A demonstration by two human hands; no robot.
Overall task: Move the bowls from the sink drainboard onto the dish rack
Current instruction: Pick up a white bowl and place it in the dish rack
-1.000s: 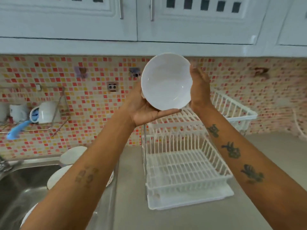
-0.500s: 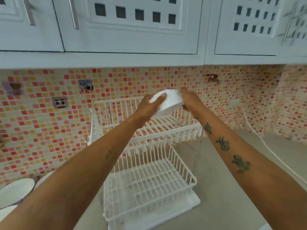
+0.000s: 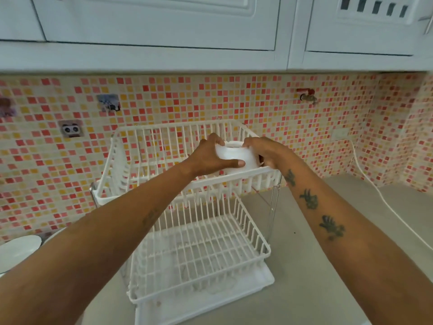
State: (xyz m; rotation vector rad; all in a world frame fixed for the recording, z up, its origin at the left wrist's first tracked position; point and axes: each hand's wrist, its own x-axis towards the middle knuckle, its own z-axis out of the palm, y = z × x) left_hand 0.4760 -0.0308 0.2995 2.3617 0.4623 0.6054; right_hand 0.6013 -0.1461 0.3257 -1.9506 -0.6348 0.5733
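A white bowl [image 3: 236, 156] is upside down, its foot ring on top, inside the upper tier of the white two-tier dish rack [image 3: 145, 184], near the tier's front right corner. My left hand [image 3: 210, 158] grips its left side, thumb across the front. My right hand [image 3: 267, 151] holds its right side. Whether the bowl rests on the rack wires is hidden by the tier's front rail. Another white bowl [image 3: 18, 252] shows at the far left edge, partly cut off by my left forearm.
The rack's lower tier [image 3: 199, 254] holds nothing and sits over a white drip tray [image 3: 257, 285] on the grey counter [image 3: 316, 266]. A white cable [image 3: 384, 202] runs down the right side. Tiled backsplash behind, white cupboards above.
Both hands have lowered the bowl, turned fully upside down, from above the rack into the upper tier. The view has shifted a little to the left and closer.
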